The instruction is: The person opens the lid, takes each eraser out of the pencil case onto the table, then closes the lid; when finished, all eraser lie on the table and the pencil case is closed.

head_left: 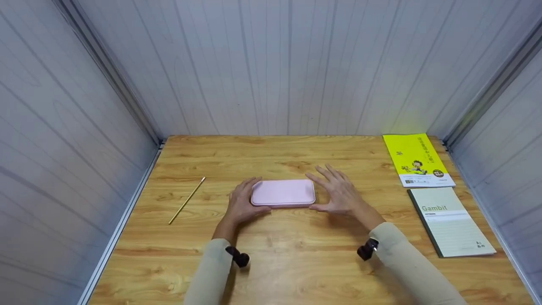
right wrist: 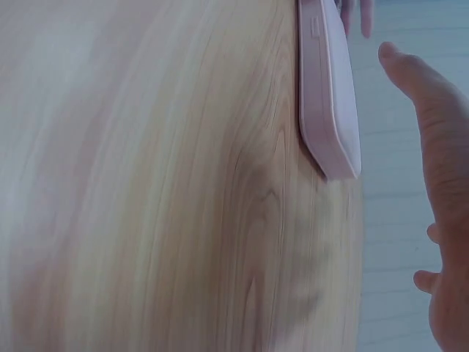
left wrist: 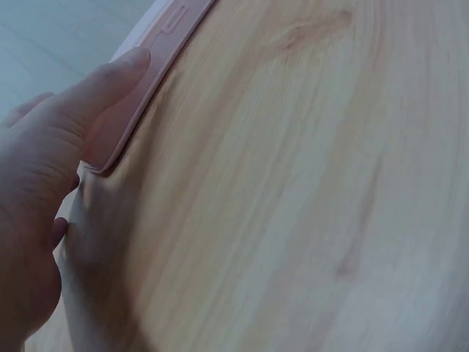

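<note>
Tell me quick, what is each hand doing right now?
Left hand: grips the left end of the pink case, thumb on its front edge.
Right hand: open, fingers spread, beside the case's right end, not touching.

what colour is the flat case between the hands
Pale pink. The case shows best in the head view, lying shut on the wooden table.

Two bare hands, long cream sleeves reaching the wrists, a small black camera strapped under each wrist, no rings seen
</note>
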The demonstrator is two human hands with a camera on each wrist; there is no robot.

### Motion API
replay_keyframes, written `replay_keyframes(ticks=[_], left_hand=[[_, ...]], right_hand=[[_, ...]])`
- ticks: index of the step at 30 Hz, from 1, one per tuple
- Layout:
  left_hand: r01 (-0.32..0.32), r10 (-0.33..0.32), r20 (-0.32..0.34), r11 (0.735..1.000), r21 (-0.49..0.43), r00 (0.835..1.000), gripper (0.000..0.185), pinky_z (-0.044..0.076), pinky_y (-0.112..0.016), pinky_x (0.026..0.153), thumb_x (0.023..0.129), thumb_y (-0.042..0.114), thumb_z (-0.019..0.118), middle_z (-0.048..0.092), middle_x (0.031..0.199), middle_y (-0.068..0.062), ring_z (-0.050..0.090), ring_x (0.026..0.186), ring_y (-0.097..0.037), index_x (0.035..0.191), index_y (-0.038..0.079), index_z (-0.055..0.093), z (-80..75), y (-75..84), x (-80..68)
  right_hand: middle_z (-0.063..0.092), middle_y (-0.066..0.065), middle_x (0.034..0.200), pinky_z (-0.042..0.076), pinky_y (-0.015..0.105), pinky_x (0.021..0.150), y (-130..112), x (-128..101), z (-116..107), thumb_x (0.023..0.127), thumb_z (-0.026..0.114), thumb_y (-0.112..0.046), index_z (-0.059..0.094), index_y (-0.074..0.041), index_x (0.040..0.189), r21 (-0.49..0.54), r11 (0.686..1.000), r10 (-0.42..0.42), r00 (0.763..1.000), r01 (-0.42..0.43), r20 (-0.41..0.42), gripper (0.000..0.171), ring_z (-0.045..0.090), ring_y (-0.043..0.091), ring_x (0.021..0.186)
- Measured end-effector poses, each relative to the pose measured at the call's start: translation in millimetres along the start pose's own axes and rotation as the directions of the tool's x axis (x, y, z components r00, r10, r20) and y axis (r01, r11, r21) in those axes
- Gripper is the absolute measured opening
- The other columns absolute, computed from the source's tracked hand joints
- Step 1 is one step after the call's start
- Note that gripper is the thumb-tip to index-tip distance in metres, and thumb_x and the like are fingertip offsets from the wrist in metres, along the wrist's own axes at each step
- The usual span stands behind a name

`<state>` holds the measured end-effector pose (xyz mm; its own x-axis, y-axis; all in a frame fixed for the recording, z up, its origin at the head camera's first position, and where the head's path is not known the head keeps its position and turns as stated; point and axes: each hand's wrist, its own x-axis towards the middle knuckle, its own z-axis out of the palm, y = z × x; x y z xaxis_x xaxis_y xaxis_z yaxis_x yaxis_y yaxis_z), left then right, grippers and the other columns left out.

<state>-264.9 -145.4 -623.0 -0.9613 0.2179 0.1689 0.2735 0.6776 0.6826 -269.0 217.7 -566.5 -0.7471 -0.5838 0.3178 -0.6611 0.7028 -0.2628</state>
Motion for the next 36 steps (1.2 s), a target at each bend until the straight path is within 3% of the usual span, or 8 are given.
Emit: replay_keyframes(ticks=[6,13,29,36], left_hand=[[0.019,-0.021,-0.041,0.999,-0.042,0.999,0.088,0.034,-0.071,0.121,0.078,0.035,0.104,0.065,0.162,-0.019,0.054,0.151,-0.046,0.155,0.014,0.068,6.8,-4.6,-2.0],[0.048,-0.050,-0.034,0.997,-0.056,0.998,0.085,0.033,-0.070,0.124,0.080,0.035,0.103,0.064,0.163,-0.018,0.054,0.152,-0.045,0.155,0.017,0.068,7.8,-3.6,-1.1],[0.077,-0.078,-0.028,0.996,-0.054,0.997,0.085,0.033,-0.070,0.124,0.080,0.035,0.103,0.063,0.164,-0.016,0.053,0.155,-0.044,0.155,0.019,0.068,6.9,-5.4,-2.8],[0.062,-0.065,-0.036,0.995,-0.083,0.997,0.084,0.034,-0.067,0.120,0.077,0.035,0.105,0.067,0.157,-0.016,0.055,0.149,-0.041,0.151,0.017,0.070,7.6,-3.8,-2.0]], right_hand=[[0.053,0.023,0.172,0.046,0.085,0.115,-11.4,13.4,8.1,0.086,0.088,-0.059,0.056,-0.021,0.167,0.062,0.998,-0.026,1.000,0.027,-0.013,0.095,0.046,0.063,0.157],[0.053,0.024,0.172,0.045,0.086,0.116,-21.0,24.8,22.7,0.085,0.092,-0.053,0.059,-0.019,0.164,0.138,0.990,-0.036,0.999,0.038,-0.023,0.092,0.046,0.060,0.159],[0.046,0.019,0.179,0.024,0.083,0.133,-27.3,26.8,59.8,0.091,0.090,-0.053,0.057,-0.022,0.166,0.171,0.977,0.105,0.984,-0.129,0.144,0.087,0.032,0.050,0.172],[0.048,0.020,0.178,0.035,0.080,0.128,-25.7,25.9,66.6,0.095,0.091,-0.041,0.066,-0.021,0.159,0.231,0.964,0.107,0.989,-0.129,0.106,0.072,0.037,0.051,0.168]])
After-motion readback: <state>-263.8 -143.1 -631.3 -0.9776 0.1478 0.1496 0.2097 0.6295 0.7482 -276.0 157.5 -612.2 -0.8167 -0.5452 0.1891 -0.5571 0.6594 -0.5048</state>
